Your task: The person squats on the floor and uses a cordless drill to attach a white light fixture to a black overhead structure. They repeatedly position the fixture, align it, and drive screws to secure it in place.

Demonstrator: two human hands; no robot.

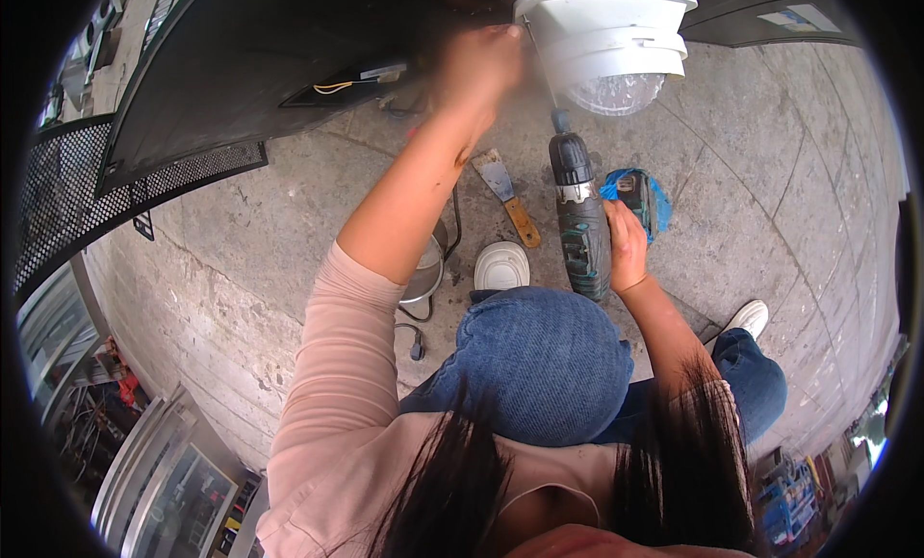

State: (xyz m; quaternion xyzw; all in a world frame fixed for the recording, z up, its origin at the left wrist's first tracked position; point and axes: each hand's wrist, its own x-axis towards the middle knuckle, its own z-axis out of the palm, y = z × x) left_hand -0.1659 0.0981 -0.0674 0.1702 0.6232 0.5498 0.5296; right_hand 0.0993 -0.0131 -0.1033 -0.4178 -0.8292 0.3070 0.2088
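Note:
In my right hand [626,244] is a dark power drill [583,233], its chuck pointing away from me. A long thin bit [543,67] runs from the chuck to the near left corner of a white housing [603,34]. This housing has a clear dome [617,94] and sits against a dark panel [245,45]. My left hand [480,67] is blurred, fingers curled beside the bit's tip. Whether it pinches something there is hidden. Below and right of the drill shows a battery pack [639,200] with blue wrapping, apparently the drill's own base.
A putty knife [509,197] with a wooden handle lies on the concrete floor [722,197]. Near my shoe [502,265] are a round metal object [426,269] and a cable with a plug [416,345]. Wires [333,87] stick out of a panel opening. Perforated black metal [65,190] stands left.

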